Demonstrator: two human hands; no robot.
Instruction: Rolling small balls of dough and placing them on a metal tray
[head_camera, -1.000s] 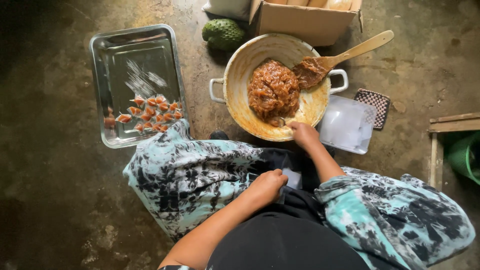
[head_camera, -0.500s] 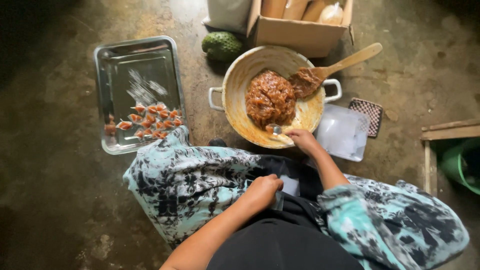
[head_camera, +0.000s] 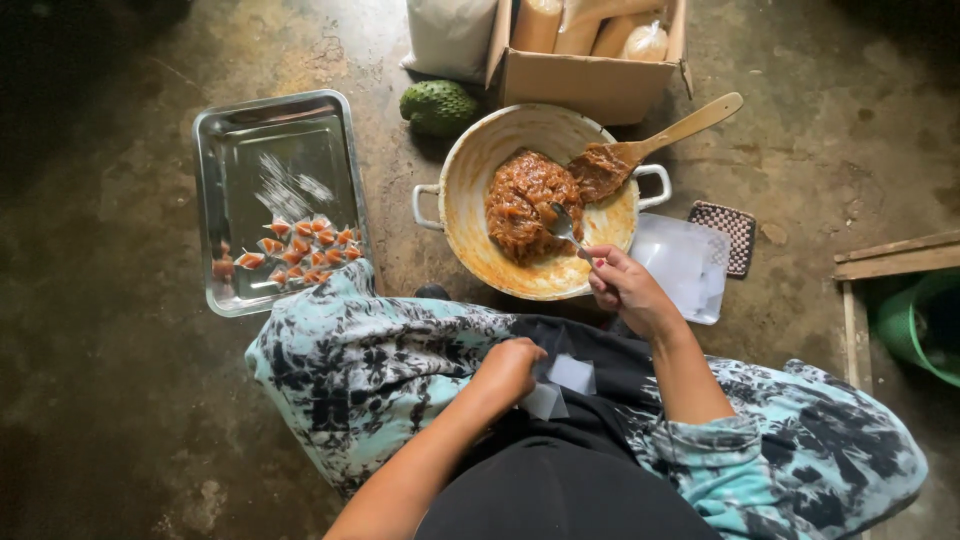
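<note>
My right hand (head_camera: 626, 288) grips a metal spoon (head_camera: 562, 226) whose bowl dips into the brown-orange paste (head_camera: 528, 200) in a cream two-handled pan (head_camera: 470, 170) on the floor. A wooden spatula (head_camera: 660, 140) rests in the pan, its handle pointing up right. My left hand (head_camera: 508, 370) lies on my lap, fingers curled over small clear wrapper squares (head_camera: 572, 374). To the left stands a metal tray (head_camera: 250, 140) with several small wrapped orange sweets (head_camera: 290, 248) near its front edge.
A stack of clear plastic sheets (head_camera: 684, 262) and a small checkered mat (head_camera: 726, 232) lie right of the pan. Behind it are a green soursop (head_camera: 438, 106), a cardboard box (head_camera: 588, 78) and a white bag (head_camera: 448, 36). A wooden frame (head_camera: 898, 258) and green tub (head_camera: 920, 320) stand at right.
My right hand has lifted from the pan's near rim and pushed the spoon into the paste. My left hand has stayed on my lap.
</note>
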